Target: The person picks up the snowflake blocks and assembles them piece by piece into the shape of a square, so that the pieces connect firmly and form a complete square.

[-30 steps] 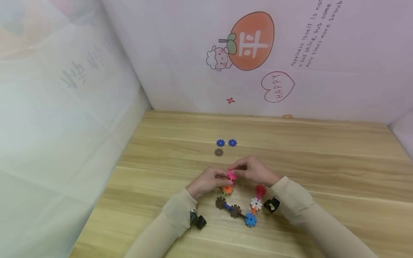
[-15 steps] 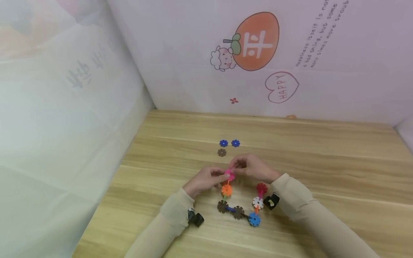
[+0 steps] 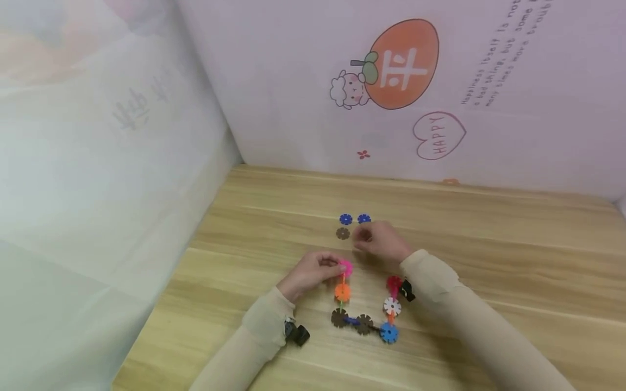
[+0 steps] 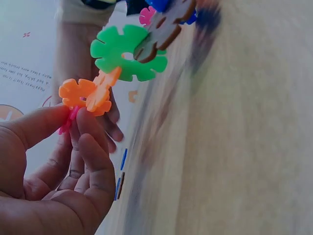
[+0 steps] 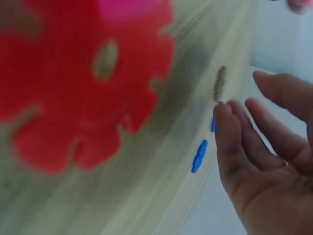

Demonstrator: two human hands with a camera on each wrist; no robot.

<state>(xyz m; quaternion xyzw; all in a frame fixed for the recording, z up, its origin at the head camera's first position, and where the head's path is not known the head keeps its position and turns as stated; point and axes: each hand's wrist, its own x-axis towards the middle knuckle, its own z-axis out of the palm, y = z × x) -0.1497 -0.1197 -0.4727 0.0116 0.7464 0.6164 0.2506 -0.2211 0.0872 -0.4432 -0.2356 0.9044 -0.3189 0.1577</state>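
My left hand (image 3: 315, 271) pinches a pink notched disc (image 3: 346, 267) between thumb and fingers, at one end of a chain of interlocking snowflake discs. From it the chain runs through an orange disc (image 3: 343, 292), a green one (image 4: 117, 51), brown discs (image 3: 339, 318) and a light blue disc (image 3: 389, 332). It then turns up past a white disc (image 3: 392, 307) to a red disc (image 5: 88, 83) at the other end. My right hand (image 3: 383, 240) holds nothing; in the right wrist view its thumb and fingers stand apart, close by the loose discs.
Beyond the hands, two dark blue discs (image 3: 345, 219) and a loose brown disc (image 3: 343, 233) lie flat on the wooden table (image 3: 254, 217). A printed cloth (image 3: 303, 130) hangs along the table's back edge, another sheet (image 3: 146, 206) along its left side.
My right hand has let go of the pink disc and moved away from it towards the loose blue and brown discs. My left hand keeps its pinch on the pink disc.
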